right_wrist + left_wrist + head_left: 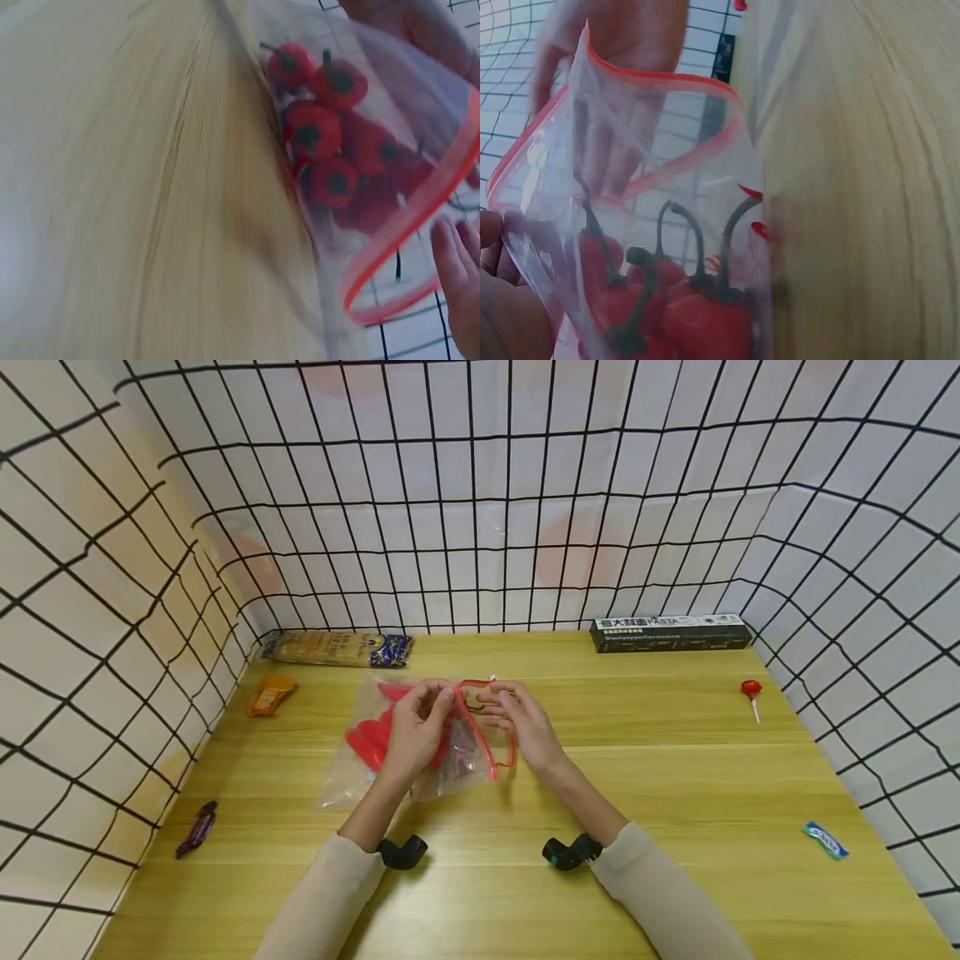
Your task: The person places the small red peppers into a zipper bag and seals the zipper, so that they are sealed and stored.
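Observation:
A clear zip bag with a red zip strip lies on its side, its mouth spread toward the right. Red peppers with green stems fill its inner end; the left wrist view shows the peppers through the plastic. My left hand pinches the upper edge of the bag near the mouth between thumb and fingers. At the mouth is my right hand, fingers loosely extended into the opening and nothing gripped. Through the film, the right fingers appear blurred in the left wrist view.
Noodles in a packet and a pasta box lie along the back by the black wire mesh. An orange packet and purple candy lie left; a red lollipop and blue-wrapped candy lie right.

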Demonstrator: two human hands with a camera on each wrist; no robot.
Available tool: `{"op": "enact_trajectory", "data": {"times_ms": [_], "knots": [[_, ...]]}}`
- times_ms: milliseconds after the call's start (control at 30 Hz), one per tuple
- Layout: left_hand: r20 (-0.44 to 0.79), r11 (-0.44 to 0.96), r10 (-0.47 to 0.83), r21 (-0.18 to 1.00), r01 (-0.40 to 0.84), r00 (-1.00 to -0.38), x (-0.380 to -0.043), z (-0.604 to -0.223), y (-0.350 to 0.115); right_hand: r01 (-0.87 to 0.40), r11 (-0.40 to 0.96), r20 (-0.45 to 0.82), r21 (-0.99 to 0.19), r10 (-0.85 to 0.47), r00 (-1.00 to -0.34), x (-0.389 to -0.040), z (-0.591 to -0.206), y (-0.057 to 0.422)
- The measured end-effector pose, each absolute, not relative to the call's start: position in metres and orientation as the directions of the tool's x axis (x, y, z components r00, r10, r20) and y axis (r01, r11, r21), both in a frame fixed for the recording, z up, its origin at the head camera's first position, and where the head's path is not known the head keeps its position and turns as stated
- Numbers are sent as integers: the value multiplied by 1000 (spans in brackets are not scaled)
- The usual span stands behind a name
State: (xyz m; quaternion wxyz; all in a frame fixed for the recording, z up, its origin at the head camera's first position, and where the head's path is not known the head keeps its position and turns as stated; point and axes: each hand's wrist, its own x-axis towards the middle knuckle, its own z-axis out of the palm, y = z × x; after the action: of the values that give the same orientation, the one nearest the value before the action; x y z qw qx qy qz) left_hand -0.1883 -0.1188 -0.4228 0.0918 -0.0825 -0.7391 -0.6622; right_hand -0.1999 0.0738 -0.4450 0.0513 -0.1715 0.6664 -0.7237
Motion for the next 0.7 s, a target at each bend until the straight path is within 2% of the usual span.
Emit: {"op": "enact_trajectory", "data": {"times_ms": [100, 167, 233, 300, 400, 500, 700], "knots": [[237, 79, -29, 969, 235, -971, -192, -428, -120, -187, 107, 170, -976, -154, -973, -201, -450, 88], [246, 55, -39, 968, 244, -969, -193, -427, -120, -149, 246, 122, -958, -121, -985, -202, -452, 97], [255, 33, -39, 967, 254, -966, -192, -425, -120, -126, 361, 71, -924, -163, -984, -202, -455, 105], [262, 14, -33, 965, 262, -965, -191, -422, -120, -117, 418, 22, -901, -226, -974, -201, -456, 112], [273, -4, -28, 962, 274, -961, -188, -417, -121, -112, 422, -3, -900, -262, -965, -199, -454, 120], [321, 5, -47, 947, 321, -946, -183, -408, -121, -107, 370, 18, -923, -235, -972, -200, -444, 129], [521, 6, -97, 853, 523, -848, -177, -380, -115, -179, 321, 118, -930, -200, -973, -215, -399, 146]]}}
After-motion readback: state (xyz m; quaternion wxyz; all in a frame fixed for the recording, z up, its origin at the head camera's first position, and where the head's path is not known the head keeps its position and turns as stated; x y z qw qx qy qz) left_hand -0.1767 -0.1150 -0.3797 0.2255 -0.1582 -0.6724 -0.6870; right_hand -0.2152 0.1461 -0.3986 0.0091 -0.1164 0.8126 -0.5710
